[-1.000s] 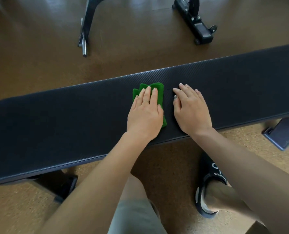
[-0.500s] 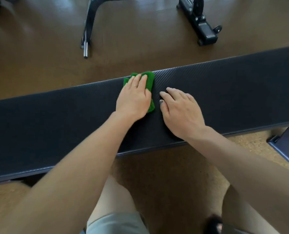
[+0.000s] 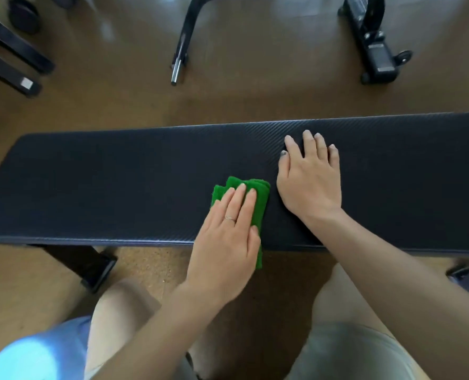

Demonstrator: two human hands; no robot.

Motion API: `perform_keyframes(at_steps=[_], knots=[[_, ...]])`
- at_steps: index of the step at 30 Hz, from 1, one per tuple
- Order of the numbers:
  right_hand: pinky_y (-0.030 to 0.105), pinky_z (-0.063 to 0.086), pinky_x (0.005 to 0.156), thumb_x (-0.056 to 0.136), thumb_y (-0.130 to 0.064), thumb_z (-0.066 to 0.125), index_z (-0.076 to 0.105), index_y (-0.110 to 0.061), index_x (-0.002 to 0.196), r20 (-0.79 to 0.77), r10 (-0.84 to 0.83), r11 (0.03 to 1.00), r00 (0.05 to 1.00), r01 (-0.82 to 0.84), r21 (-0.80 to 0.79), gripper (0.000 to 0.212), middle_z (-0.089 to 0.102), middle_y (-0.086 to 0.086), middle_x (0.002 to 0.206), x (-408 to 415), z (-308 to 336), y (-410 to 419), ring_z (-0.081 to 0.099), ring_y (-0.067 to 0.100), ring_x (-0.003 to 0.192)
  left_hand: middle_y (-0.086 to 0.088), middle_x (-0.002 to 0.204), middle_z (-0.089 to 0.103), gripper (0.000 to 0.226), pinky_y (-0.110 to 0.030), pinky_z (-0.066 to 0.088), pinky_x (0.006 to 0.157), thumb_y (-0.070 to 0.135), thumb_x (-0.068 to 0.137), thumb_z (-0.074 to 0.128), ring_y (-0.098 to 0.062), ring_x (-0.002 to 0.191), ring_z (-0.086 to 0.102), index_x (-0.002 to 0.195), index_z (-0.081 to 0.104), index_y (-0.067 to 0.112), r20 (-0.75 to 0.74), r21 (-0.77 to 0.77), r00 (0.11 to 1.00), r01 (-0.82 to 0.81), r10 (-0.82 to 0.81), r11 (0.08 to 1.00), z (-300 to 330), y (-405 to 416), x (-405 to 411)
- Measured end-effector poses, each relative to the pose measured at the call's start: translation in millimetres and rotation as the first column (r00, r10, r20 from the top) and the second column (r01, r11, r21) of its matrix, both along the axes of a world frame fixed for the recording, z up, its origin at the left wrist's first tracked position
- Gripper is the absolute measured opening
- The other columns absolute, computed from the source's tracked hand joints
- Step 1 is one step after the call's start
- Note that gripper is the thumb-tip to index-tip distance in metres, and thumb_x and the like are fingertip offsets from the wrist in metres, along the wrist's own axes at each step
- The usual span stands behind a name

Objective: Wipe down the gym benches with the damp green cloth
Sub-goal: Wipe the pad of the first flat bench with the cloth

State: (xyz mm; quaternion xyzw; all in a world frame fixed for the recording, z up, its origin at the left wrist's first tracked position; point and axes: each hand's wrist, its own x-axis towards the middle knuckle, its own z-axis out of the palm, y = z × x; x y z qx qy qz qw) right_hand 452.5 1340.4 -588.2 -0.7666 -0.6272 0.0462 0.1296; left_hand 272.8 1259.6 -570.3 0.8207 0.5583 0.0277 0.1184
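Brown gym flooring runs under a long black textured padded bench, with black equipment frames on the floor at twelve o'clock. Flat-fingered, the left hand presses the folded damp green cloth onto the pad's near edge, probably to drag it along, cloth peeking out at its twelve and three o'clock. At two o'clock the right hand rests flat, fingers spread, holding nothing, seemingly bracing the body.

Your left hand hides most of the green cloth — and the bench runs off the right edge, its feet mostly hidden beneath.
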Motion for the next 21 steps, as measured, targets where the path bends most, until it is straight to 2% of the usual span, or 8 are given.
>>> perform_keyframes(at_steps=[2,5,8,11,16,21], knots=[[0.053,0.013,0.126,0.108,-0.040,0.019,0.035,-0.021,0.158,-0.005,0.009,1.000,1.000,-0.009,0.010,0.056,0.028,0.014,0.166,-0.1,-1.2,-1.2,0.019,0.032,0.155,0.006,0.172,0.013,0.060,-0.035,0.008,0.130,0.043,0.107,0.010,-0.010,0.158,0.005,0.164,0.013,0.025,0.006,0.004,1.000,0.027,-0.027,1.000,-0.1,8.1,-0.3],[0.051,0.011,0.127,0.109,-0.040,0.017,0.035,-0.021,0.158,-0.025,0.005,1.000,1.000,-0.005,0.009,0.056,0.027,0.013,0.167,1.6,-1.6,2.1,0.018,0.031,0.156,0.001,0.169,0.023,0.057,-0.032,0.007,0.129,0.035,0.108,0.024,-0.014,0.157,0.015,0.163,0.024,0.020,0.032,0.050,0.997,0.065,-0.066,0.997,-6.2,62.5,4.2],[0.049,0.009,0.128,0.109,-0.039,0.016,0.034,-0.022,0.159,-0.061,0.002,1.000,0.998,-0.001,0.008,0.056,0.025,0.010,0.168,0.6,0.3,-0.8,0.015,0.027,0.157,-0.004,0.169,0.024,0.056,-0.036,0.010,0.129,0.031,0.108,0.029,-0.019,0.157,0.017,0.162,0.024,0.017,0.050,0.037,0.998,-0.028,0.026,0.999,-4.4,108.5,17.2],[0.047,0.008,0.128,0.110,-0.038,0.017,0.034,-0.022,0.159,-0.082,-0.005,1.000,0.997,0.007,0.021,0.055,0.024,0.008,0.168,-0.6,2.5,-6.6,0.015,0.025,0.157,-0.004,0.171,0.019,0.060,-0.038,0.010,0.129,0.037,0.108,0.021,-0.019,0.158,0.014,0.164,0.019,0.015,0.016,0.050,0.999,-0.053,0.052,0.997,-7.2,82.5,21.6],[0.046,0.009,0.128,0.110,-0.038,0.017,0.035,-0.021,0.158,-0.074,-0.013,1.000,0.997,0.014,0.020,0.055,0.025,0.008,0.168,-2.1,0.9,-6.3,0.015,0.025,0.157,0.003,0.171,0.018,0.062,-0.036,0.011,0.130,0.045,0.107,0.011,-0.015,0.158,0.013,0.164,0.017,0.023,-0.012,0.064,0.997,0.079,-0.078,0.995,-8.7,1.9,-14.0],[0.046,0.011,0.128,0.110,-0.038,0.018,0.038,-0.020,0.157,-0.072,-0.024,0.999,0.997,0.027,0.041,0.054,0.029,0.008,0.167,-3.4,-2.1,-2.8,0.019,0.024,0.156,0.000,0.169,0.024,0.060,-0.036,0.012,0.129,0.040,0.107,0.017,-0.016,0.157,0.018,0.163,0.024,0.020,0.030,0.072,0.992,0.121,-0.124,0.990,-10.9,53.8,-11.5]])
